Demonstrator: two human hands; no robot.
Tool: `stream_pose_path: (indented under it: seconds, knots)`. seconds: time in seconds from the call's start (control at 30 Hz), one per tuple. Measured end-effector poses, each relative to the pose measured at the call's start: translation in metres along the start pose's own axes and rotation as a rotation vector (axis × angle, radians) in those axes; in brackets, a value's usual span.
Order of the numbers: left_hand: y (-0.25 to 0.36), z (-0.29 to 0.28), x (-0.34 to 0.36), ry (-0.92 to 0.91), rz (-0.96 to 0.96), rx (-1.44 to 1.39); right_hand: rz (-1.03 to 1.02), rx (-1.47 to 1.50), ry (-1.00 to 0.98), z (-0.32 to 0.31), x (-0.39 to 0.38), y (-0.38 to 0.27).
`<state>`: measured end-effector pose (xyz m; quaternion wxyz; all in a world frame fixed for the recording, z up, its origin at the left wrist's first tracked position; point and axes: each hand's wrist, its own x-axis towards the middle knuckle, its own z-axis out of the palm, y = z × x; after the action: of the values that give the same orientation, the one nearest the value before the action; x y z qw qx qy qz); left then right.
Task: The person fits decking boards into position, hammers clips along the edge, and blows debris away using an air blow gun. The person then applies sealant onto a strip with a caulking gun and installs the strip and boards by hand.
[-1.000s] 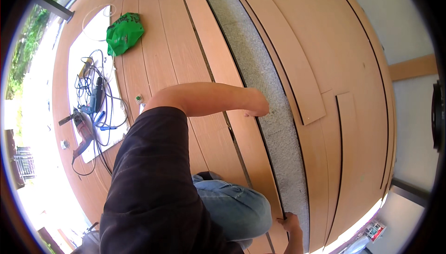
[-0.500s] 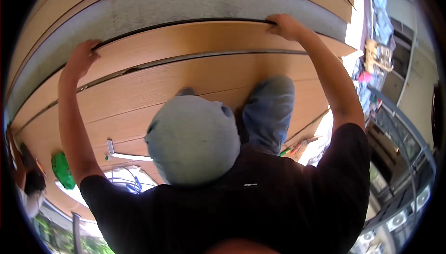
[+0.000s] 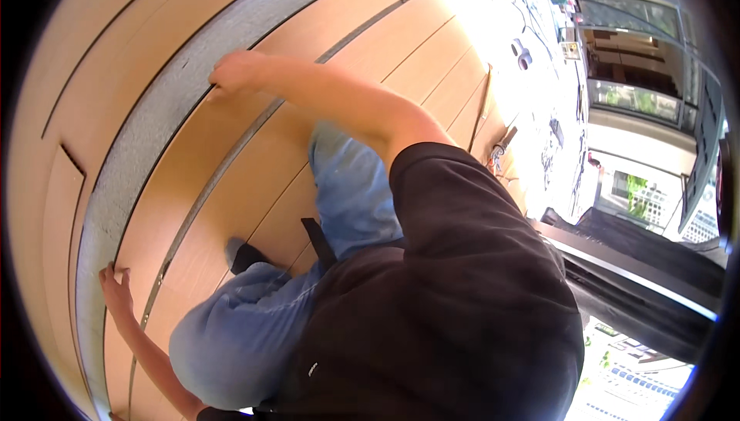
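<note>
A long tan wooden plank (image 3: 181, 171) lies along the edge of a grey strip (image 3: 131, 167). My left hand (image 3: 117, 291), at lower left, has its thumb and fingers curled on the plank's dark outer edge. Farther up the same edge, my right hand (image 3: 237, 73) is bent over it, with its fingertips partly hidden and slightly blurred. Between this plank and the boards nearer me runs a narrow dark gap (image 3: 254, 124). My jeans-covered knees (image 3: 223, 336) are bent over those boards.
More tan boards (image 3: 58, 197) lie beyond the grey strip on the left. Pliers-like tools (image 3: 499, 147) rest at the boards' right end. Past them are dark slippers (image 3: 521, 54) and cables on bright ground. A dark rail (image 3: 632, 267) stands at right.
My view has swung to the right, so the planks now run steeply from lower left to upper right. Both hands stay on the plank's outer edge.
</note>
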<state>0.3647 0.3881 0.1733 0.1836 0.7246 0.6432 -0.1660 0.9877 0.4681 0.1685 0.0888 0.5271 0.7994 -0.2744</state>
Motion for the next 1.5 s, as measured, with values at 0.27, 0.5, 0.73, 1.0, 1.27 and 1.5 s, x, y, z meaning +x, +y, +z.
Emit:
stream_pose_path:
  seconds: [0.27,0.5,0.73,1.0,1.27,1.5]
  knots:
    - [-0.016,0.026,0.004,0.184,0.039,-0.069,-0.004,0.072,0.068,0.012,0.003,0.000]
    - [-0.038,0.036,0.022,0.185,0.138,-0.100,-0.049,0.079,0.004,0.004,0.015,0.009]
    - [-0.053,0.034,0.035,0.061,0.092,-0.087,-0.112,0.095,-0.036,0.007,0.028,0.018]
    - [-0.055,0.045,0.051,-0.027,0.085,-0.097,-0.132,0.113,-0.089,0.020,0.043,0.029]
    - [-0.055,0.049,0.052,-0.040,0.030,-0.098,-0.118,0.137,-0.124,0.024,0.050,0.030]
    - [-0.041,0.055,0.052,-0.071,-0.016,-0.133,-0.065,0.152,-0.014,0.044,0.054,0.026]
